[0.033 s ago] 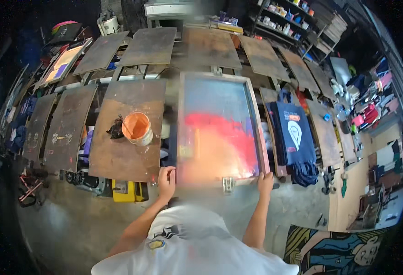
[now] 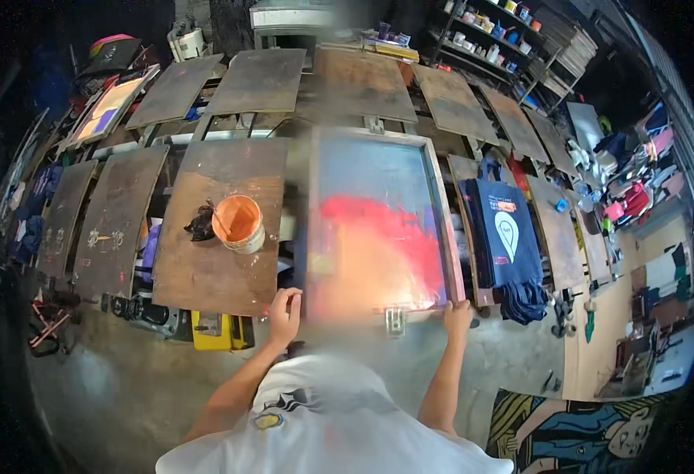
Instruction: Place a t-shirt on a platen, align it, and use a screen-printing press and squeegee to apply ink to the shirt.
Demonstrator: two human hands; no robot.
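Observation:
A wooden screen frame (image 2: 434,182) with blue mesh and a large red and orange patch lies in front of me, its near edge partly blurred. My left hand (image 2: 285,312) is closed at the frame's near left edge, fingertips pinched on it. My right hand (image 2: 457,320) grips the near right corner, fingers wrapped over the wood. Left of the frame, on a worn brown board (image 2: 181,284), stands a white bucket (image 2: 246,237) of orange ink with a stick in it and a dark crumpled wad (image 2: 201,225) beside it.
Navy tote bags (image 2: 505,261) are stacked on the board to the right. More printing boards (image 2: 252,79) line both rows. Behind are shelves (image 2: 481,55) of containers; at the far right, piled clothes (image 2: 631,189). A yellow case (image 2: 212,336) sits below. A painted panel (image 2: 568,426) lies at lower right.
Very little differs: the table and frame sit a few pixels lower in the picture. Both my hands stay in place on the frame's near edge.

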